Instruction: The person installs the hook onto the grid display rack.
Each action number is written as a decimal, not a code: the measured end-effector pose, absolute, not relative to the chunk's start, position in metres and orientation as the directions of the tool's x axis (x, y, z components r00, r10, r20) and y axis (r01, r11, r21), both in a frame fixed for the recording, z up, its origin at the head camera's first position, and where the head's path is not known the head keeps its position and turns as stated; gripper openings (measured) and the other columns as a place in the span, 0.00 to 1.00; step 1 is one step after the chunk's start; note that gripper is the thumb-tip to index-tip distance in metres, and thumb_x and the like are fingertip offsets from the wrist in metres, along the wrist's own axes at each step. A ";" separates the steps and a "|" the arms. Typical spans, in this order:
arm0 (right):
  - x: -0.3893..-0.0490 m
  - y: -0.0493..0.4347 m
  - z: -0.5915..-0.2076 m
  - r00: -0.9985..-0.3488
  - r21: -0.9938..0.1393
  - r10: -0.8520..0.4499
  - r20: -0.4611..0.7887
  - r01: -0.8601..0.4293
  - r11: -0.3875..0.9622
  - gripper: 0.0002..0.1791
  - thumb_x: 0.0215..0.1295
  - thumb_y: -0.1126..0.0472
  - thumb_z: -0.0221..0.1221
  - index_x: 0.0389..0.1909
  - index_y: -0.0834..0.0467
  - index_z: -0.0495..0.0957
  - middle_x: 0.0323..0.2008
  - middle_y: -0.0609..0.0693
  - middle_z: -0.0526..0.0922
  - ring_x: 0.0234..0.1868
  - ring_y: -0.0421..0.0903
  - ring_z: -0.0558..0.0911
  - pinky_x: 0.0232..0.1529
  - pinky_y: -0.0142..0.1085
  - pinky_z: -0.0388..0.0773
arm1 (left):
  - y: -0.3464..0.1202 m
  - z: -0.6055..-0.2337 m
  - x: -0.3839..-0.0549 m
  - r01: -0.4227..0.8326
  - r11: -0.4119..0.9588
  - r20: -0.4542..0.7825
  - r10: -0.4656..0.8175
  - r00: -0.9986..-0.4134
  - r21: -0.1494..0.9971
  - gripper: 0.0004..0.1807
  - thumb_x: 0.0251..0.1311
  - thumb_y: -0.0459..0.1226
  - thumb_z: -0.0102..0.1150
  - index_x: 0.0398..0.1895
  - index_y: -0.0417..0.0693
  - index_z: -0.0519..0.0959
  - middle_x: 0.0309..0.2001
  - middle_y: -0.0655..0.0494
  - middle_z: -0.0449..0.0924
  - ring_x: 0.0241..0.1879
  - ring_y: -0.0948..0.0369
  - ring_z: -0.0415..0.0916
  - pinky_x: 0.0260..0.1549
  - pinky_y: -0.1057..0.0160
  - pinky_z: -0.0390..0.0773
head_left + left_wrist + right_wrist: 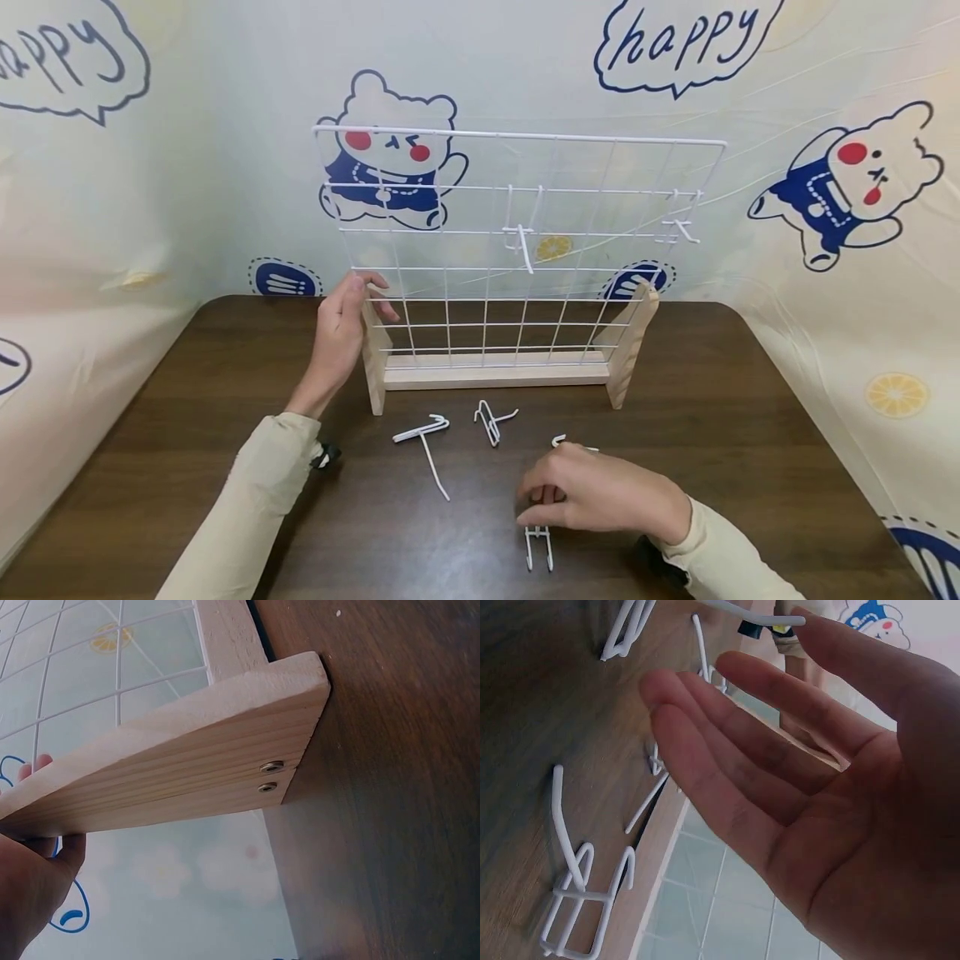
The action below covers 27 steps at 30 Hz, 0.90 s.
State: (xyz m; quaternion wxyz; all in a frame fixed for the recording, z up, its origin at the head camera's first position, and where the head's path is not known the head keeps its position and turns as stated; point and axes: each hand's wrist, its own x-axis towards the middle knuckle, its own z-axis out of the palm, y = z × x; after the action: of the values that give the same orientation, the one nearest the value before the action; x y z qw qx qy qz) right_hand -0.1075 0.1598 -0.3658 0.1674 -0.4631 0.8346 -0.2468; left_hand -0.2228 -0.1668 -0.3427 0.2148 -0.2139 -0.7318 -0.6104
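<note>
My left hand [341, 325] grips the upper end of the left wooden side panel [172, 765] of a white wire grid rack [517, 135], its fingers reaching round to the grid side. My right hand [592, 492] hovers low over a white double-wire hook [538, 546], hiding its upper part. In the right wrist view the fingers are loosely extended, with the thumb tip right at the end of a white hook prong [765, 619]. Another hook [558, 440] is partly hidden behind that hand. Two more white hooks, one left [422, 430] and one central [491, 422], lie before the rack.
Two hooks hang on the grid, one near the middle [522, 242] and one at the upper right [681, 227]. A wooden crossbar [495, 377] joins the side panels. The rack stands on a brown wooden table [225, 400], backed by a printed curtain [247, 167].
</note>
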 end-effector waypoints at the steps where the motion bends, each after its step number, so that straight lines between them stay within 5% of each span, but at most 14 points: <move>1: -0.107 0.160 -0.366 -0.512 -0.567 -0.857 -0.054 -0.691 0.448 0.07 0.69 0.50 0.62 0.34 0.46 0.84 0.26 0.30 0.79 0.28 0.20 0.75 0.31 0.16 0.73 | -0.167 -0.343 -0.223 0.575 0.168 0.575 0.051 -0.816 0.801 0.23 0.80 0.39 0.32 0.48 0.26 0.73 0.30 0.26 0.77 0.33 0.38 0.78 0.37 0.62 0.79; 6: -0.102 0.158 -0.365 -0.501 -0.550 -0.862 -0.076 -0.700 0.456 0.08 0.66 0.48 0.64 0.34 0.48 0.85 0.22 0.27 0.76 0.25 0.19 0.72 0.28 0.15 0.70 | -0.168 -0.343 -0.222 0.574 0.175 0.574 0.052 -0.817 0.800 0.23 0.80 0.39 0.32 0.48 0.26 0.72 0.30 0.26 0.77 0.33 0.38 0.78 0.37 0.62 0.78; 11: -0.100 0.159 -0.364 -0.503 -0.506 -0.860 -0.088 -0.721 0.474 0.01 0.63 0.57 0.67 0.32 0.49 0.85 0.21 0.29 0.76 0.23 0.18 0.69 0.28 0.14 0.68 | -0.167 -0.343 -0.222 0.579 0.180 0.579 0.057 -0.814 0.796 0.22 0.80 0.38 0.32 0.48 0.26 0.72 0.30 0.27 0.77 0.33 0.38 0.78 0.39 0.61 0.79; 19: -0.103 0.160 -0.364 -0.592 -0.404 -0.804 -0.057 -0.723 0.561 0.07 0.62 0.61 0.66 0.25 0.48 0.83 0.21 0.30 0.75 0.22 0.25 0.68 0.25 0.18 0.67 | -0.167 -0.343 -0.222 0.578 0.191 0.579 0.056 -0.813 0.793 0.22 0.80 0.38 0.32 0.48 0.26 0.72 0.30 0.28 0.77 0.33 0.40 0.79 0.41 0.60 0.79; 27: -0.113 0.162 -0.369 -0.584 -0.434 -0.812 0.026 -0.738 0.517 0.11 0.61 0.69 0.64 0.23 0.52 0.79 0.19 0.33 0.69 0.21 0.26 0.64 0.23 0.18 0.64 | -0.166 -0.343 -0.222 0.572 0.192 0.575 0.048 -0.817 0.797 0.22 0.80 0.39 0.32 0.48 0.28 0.72 0.30 0.28 0.77 0.33 0.40 0.78 0.40 0.57 0.78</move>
State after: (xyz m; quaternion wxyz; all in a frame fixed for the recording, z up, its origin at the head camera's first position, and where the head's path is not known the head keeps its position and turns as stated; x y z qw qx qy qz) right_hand -0.1133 0.1617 -0.3688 0.0904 -0.4473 0.8662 -0.2037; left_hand -0.2221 -0.1660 -0.3434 0.2182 -0.2094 -0.7405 -0.6001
